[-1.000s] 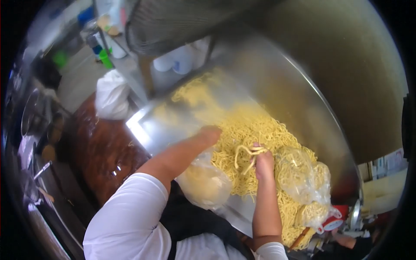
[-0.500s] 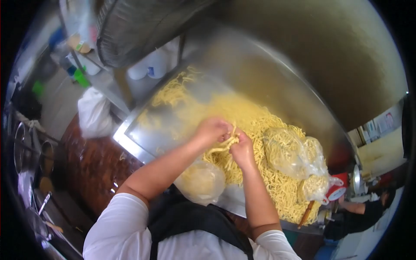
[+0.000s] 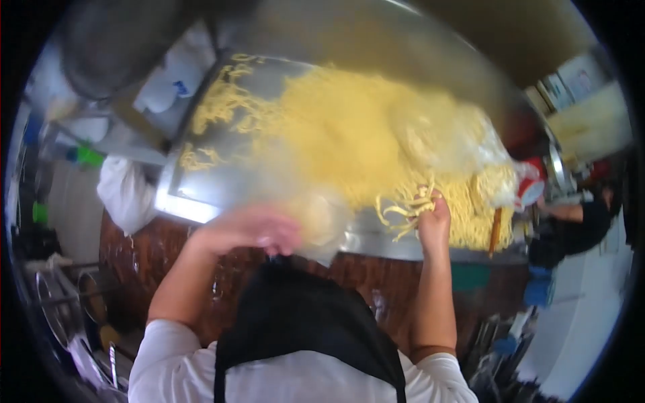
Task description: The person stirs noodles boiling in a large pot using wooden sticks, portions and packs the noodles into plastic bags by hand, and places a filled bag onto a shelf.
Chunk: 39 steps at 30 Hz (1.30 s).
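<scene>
A small bunch of thick yellow noodles (image 3: 415, 205) hangs from the fingers of my right hand (image 3: 437, 218), which is closed on it above the table's near edge. My left hand (image 3: 272, 232) is smeared by motion, its fingers right at the left side of a clear plastic bag (image 3: 319, 218) holding noodles near that edge. Beyond both hands a large heap of loose noodles (image 3: 336, 127) spreads over the metal table (image 3: 222, 178). Filled clear bags of noodles (image 3: 447, 131) lie on the right of the heap.
A wooden stick (image 3: 496, 230) lies at the table's right end, near a red-and-white scale (image 3: 531, 183). A person in dark clothes (image 3: 571, 225) stands at the far right. To the left hangs a white bag (image 3: 125, 191) above a wet brown floor (image 3: 168, 258). Steam blurs parts of the heap.
My hands have parted from their meeting point over the heap: the left went left and down to the bag, the right moved right with noodles. My view has shifted too.
</scene>
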{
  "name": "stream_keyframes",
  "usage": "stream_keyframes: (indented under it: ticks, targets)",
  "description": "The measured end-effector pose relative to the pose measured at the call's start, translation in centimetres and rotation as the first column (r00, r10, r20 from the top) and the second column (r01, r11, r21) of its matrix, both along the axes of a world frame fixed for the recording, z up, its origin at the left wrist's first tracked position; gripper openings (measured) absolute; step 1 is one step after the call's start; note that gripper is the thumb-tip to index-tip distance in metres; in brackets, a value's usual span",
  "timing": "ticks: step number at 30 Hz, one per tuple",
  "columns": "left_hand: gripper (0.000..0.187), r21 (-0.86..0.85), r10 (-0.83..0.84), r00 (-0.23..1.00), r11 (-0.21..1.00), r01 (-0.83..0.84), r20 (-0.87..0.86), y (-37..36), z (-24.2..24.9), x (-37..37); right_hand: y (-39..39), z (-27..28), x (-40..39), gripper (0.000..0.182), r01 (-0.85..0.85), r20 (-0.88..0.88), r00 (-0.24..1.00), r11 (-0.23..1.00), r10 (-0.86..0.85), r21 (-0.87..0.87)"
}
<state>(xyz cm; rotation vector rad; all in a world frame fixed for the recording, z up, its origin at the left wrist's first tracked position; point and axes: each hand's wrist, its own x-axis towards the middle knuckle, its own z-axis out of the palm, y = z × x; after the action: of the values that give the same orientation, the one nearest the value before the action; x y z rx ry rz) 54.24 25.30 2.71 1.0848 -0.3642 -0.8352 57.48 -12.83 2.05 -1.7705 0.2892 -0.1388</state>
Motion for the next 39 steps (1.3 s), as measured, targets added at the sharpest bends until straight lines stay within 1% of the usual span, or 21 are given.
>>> stream_keyframes:
  ticks: [4, 6, 7, 9, 12, 14, 15, 19, 22, 24, 26, 27, 28, 29, 31, 34, 35, 36, 37, 38, 39]
  targets:
    - [0.053, 0.175, -0.166, 0.970, 0.965, 0.197, -0.177, -1.5, -3.5, -5.1, -8.3, -5.2, -5.4, 0.030, 0.018, -0.065, 0.998, 0.994, -0.025, -0.109]
    - [0.044, 0.643, -0.146, 0.976, 0.734, 0.216, -0.162, -4.4, -6.7, -7.2, -10.1, -6.3, -9.0, 0.032, 0.071, -0.095, 0.988, 0.901, -0.123, -0.429]
    - [0.044, 0.637, -0.216, 0.962, 0.720, 0.274, -0.170, -6.3, -6.8, -7.9, -11.4, -7.2, -10.5, 0.031, 0.061, -0.190, 0.967, 0.882, -0.167, -0.467]
    - [0.042, 0.916, -0.528, 0.832, 0.396, 0.064, 0.170, -10.1, -7.1, -8.9, -14.6, -11.9, -14.0, 0.025, 0.099, -0.252, 0.951, 0.949, -0.180, -0.301]
    - [0.037, 0.915, -0.581, 0.809, 0.367, 0.168, 0.085, -13.7, -10.3, -9.6, -17.5, -16.1, -21.0, 0.023, 0.146, -0.233, 0.938, 0.904, -0.255, -0.403]
    - [0.034, 0.920, -0.612, 0.784, 0.359, 0.157, 0.105, -15.4, -12.1, -9.8, -18.9, -14.4, -25.0, 0.025, 0.359, -0.472, 0.818, 0.933, -0.329, -0.027]
    - [0.031, 0.929, -0.585, 0.800, 0.355, 0.107, 0.131, -15.4, -12.6, -10.4, -19.2, -15.1, -27.6, 0.025, 0.391, -0.475, 0.806, 0.920, -0.354, -0.024]
    - [0.027, 0.950, -0.650, 0.758, 0.266, 0.163, 0.052, -17.8, -14.1, -9.7, -22.8, -16.1, -37.3, 0.034, 0.688, -0.456, 0.690, 0.706, -0.562, 0.171]
    - [0.037, 0.985, -0.729, 0.683, 0.151, 0.089, 0.050, -18.5, -15.0, -8.2, -27.5, -13.7, -46.3, 0.027, 0.913, -0.479, 0.389, 0.398, -0.786, 0.088]
    - [0.038, 0.967, -0.715, 0.691, 0.238, 0.097, 0.107, -18.0, -16.3, -7.0, -31.4, -10.0, -52.7, 0.016, 0.973, -0.421, 0.120, 0.191, -0.899, -0.131]
    - [0.036, 0.975, -0.697, 0.706, 0.219, 0.043, 0.125, -18.8, -15.8, -6.4, -37.8, -9.3, -64.2, 0.037, 0.962, -0.235, 0.098, 0.152, -0.967, -0.228]
    - [0.036, 0.964, -0.731, 0.668, 0.253, 0.079, 0.137, -18.1, -17.1, -5.6, -42.1, -7.9, -70.6, 0.039, 0.831, -0.234, 0.083, 0.197, -0.969, -0.520]
    - [0.036, 0.965, -0.728, 0.672, 0.251, 0.079, 0.134, -18.8, -16.2, -6.0, -41.4, -2.4, -69.9, 0.048, 0.753, -0.133, -0.111, 0.003, -0.985, -0.657]
    - [0.033, 0.972, -0.714, 0.690, 0.223, 0.071, 0.113, -20.2, -14.4, -6.4, -46.8, -4.2, -77.8, 0.060, 0.860, 0.046, -0.145, -0.149, -0.988, -0.488]
    - [0.029, 0.972, -0.697, 0.710, 0.219, 0.079, 0.100, -21.4, -12.9, -6.5, -46.6, 0.9, -76.8, 0.070, 0.819, 0.157, -0.246, -0.292, -0.957, -0.495]
    - [0.030, 0.938, -0.501, 0.850, 0.346, 0.023, 0.164, -22.3, -11.9, -8.0, -48.3, -1.8, -75.4, 0.061, 0.878, 0.209, -0.085, -0.172, -0.974, -0.446]
    - [0.030, 0.938, -0.495, 0.853, 0.347, 0.018, 0.166, -22.3, -11.9, -8.1, -46.2, -3.8, -71.5, 0.042, 0.803, 0.197, 0.030, -0.094, -0.980, -0.589]
    - [0.037, 0.948, -0.554, 0.826, 0.307, 0.085, 0.105, -22.1, -12.0, -8.1, -45.9, -8.5, -69.5, 0.021, 0.649, 0.210, 0.238, -0.006, -0.948, -0.761]
    - [0.045, 0.954, -0.606, 0.794, 0.260, 0.148, 0.042, -21.6, -12.1, -8.2, -44.9, -14.3, -67.7, 0.014, 0.013, 0.253, 0.691, -0.338, -0.677, -0.941]
    - [0.045, 0.957, -0.584, 0.811, 0.259, 0.132, 0.046, -21.4, -11.9, -8.6, -40.6, -17.5, -61.7, 0.009, -0.250, -0.013, 0.525, -0.140, -0.851, -0.958]
    - [0.044, 0.939, -0.606, 0.793, 0.306, 0.158, 0.064, -21.3, -11.5, -9.4, -38.9, -25.4, -60.1, 0.010, 0.482, 0.185, 0.647, 0.209, -0.740, -0.851]
